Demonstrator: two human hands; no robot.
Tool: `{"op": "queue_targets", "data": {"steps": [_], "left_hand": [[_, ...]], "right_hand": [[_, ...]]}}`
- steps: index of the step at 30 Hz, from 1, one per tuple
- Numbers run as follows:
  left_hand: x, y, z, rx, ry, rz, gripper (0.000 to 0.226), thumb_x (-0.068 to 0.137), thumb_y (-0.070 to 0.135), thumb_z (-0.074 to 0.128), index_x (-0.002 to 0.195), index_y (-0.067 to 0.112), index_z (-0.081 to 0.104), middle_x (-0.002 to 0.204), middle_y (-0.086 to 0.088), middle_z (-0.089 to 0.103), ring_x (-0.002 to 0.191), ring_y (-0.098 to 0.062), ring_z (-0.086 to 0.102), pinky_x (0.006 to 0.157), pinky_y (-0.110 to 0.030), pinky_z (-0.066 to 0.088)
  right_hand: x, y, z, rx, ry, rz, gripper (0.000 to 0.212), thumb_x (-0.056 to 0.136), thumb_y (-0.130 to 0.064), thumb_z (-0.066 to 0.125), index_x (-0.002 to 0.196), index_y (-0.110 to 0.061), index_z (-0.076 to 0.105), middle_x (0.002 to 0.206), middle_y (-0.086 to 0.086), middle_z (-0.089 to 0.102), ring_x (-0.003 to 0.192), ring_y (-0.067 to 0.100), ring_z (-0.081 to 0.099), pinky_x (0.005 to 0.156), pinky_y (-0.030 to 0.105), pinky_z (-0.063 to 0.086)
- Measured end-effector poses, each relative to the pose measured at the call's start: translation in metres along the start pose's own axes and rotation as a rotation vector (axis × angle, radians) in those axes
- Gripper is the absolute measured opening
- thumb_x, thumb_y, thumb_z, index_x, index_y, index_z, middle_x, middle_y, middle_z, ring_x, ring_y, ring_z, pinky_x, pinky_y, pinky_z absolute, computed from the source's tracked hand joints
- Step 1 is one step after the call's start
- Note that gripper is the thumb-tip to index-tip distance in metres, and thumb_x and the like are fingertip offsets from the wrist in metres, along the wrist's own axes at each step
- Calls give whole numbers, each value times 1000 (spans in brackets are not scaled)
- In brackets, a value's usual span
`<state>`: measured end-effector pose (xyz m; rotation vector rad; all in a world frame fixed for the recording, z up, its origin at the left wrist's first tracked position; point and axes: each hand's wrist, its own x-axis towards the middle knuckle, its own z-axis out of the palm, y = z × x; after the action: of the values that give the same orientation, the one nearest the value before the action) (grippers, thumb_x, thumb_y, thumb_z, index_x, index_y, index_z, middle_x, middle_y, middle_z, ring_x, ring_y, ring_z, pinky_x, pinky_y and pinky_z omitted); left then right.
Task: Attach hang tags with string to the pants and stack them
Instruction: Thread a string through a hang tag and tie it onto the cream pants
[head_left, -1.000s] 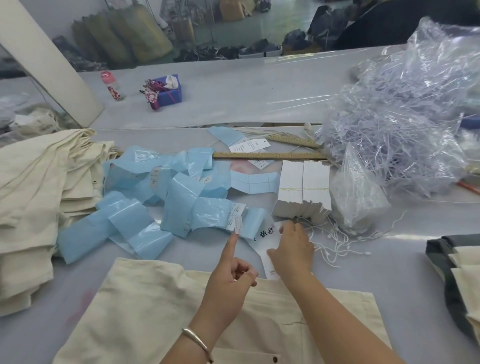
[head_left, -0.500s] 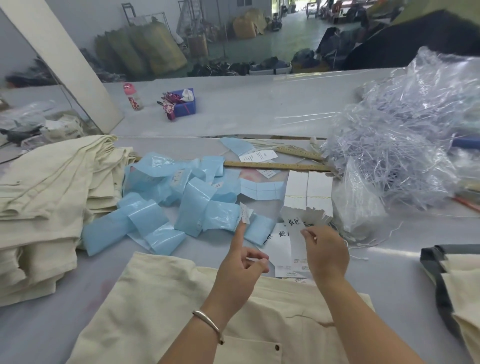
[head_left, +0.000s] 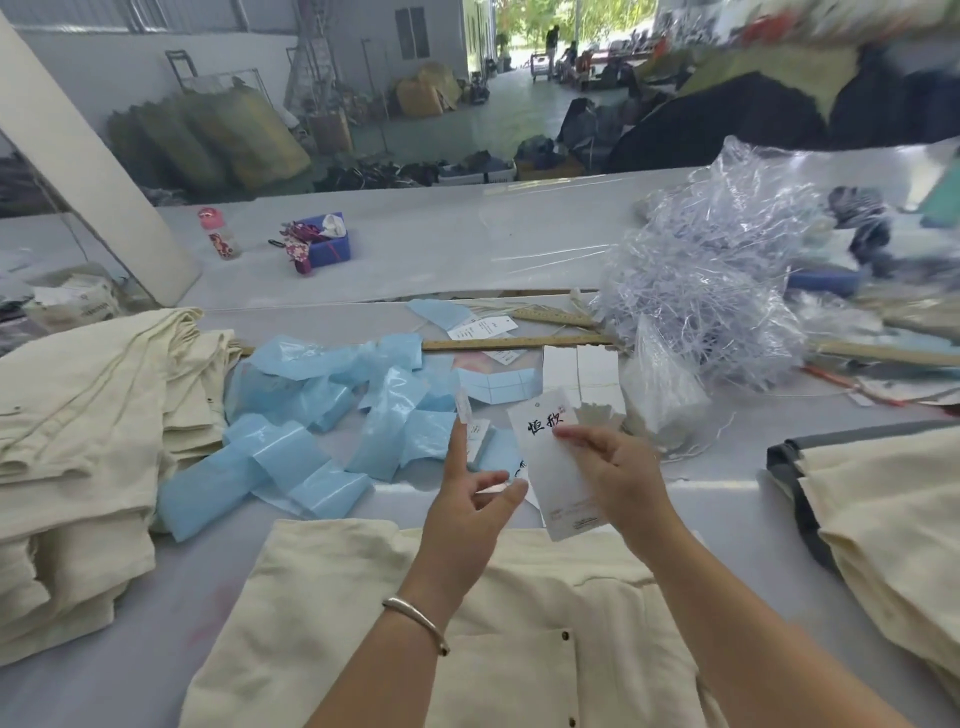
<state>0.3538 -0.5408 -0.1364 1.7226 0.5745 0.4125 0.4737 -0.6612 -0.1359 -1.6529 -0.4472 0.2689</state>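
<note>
Right hand (head_left: 618, 475) now lifted off table (head_left: 415, 260), pinching white card hang tag (head_left: 558, 467) above cream folded pants (head_left: 363, 597); left hand (head_left: 467, 499) half-open, small sticker (head_left: 462, 405) on raised forefinger; stringing next

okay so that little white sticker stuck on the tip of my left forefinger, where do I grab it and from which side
Pinch the small white sticker by its free top end, which stands up above the fingertip of the left hand, coming from above and from the right. The right hand would probably first have to put down the white hang tag with black characters.
</note>
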Motion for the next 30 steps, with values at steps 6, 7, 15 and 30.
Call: {"op": "queue_targets", "data": {"steps": [6, 7, 15, 30], "left_hand": [[-36, -1, -23, -99, -3, 71, 92, 86, 8, 69, 150, 45, 14, 77, -2, 71, 71, -10, 66, 74, -23, 50], [-44, -1, -30, -123, 6, 77, 91, 86, 5, 68, 150, 44, 16, 74, -2, 69, 70, -10, 64, 75, -24, 50], [-96, -13, -73, -144, -7, 172, 82, 90, -2, 61, 144, 45, 22, 63, 4, 59, 64, -10, 56, 71, -23, 50], [-127, 5, -134, -97, -96, 124, 14, 67, 38, 70, 81, 37, 68, 130, 20, 49, 120, 6, 47, 105, -27, 33]], "right_hand": [[-71, -19, 17, 170, -99, 109, 39, 84, 10, 60, 103, -23, 71, 101, 1, 74, 88, 13, 69, 74, 25, 55], [-81, -21, 20, 206, -109, 124, 41, 82, 12, 62, 106, -20, 70, 101, 2, 74, 89, 14, 69, 72, 24, 54], [-150, -20, 57, 466, -131, 176, 58, 67, 14, 70, 121, -6, 63, 108, 13, 72, 95, 21, 69, 75, 27, 55], [-195, -37, 83, 167, -103, 153, 91, 54, -5, 74, 138, -24, 45, 111, 6, 69, 95, 13, 65, 77, 36, 58]]}}
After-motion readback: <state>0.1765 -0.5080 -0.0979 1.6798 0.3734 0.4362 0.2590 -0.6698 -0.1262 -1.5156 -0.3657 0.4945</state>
